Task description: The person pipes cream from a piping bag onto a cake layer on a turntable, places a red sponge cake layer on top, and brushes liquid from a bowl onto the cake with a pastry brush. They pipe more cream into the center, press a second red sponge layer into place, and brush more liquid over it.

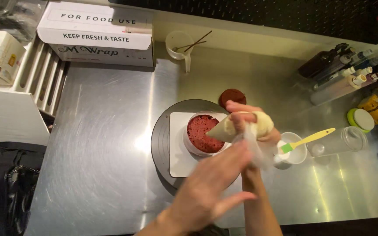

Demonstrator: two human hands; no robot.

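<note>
A red cake layer sits inside a clear ring on a white square board, which rests on a dark round turntable. My right hand grips a cream-filled piping bag, its tip pointing left over the cake's right side. My left hand is lower in the view, palm open with fingers spread, touching the loose clear tail of the bag near the right wrist.
A second red cake round lies behind the turntable. A small white bowl holds a green-and-yellow brush. A clear jar lies on its side. Bottles crowd the right; a wrap box and a measuring cup stand at the back.
</note>
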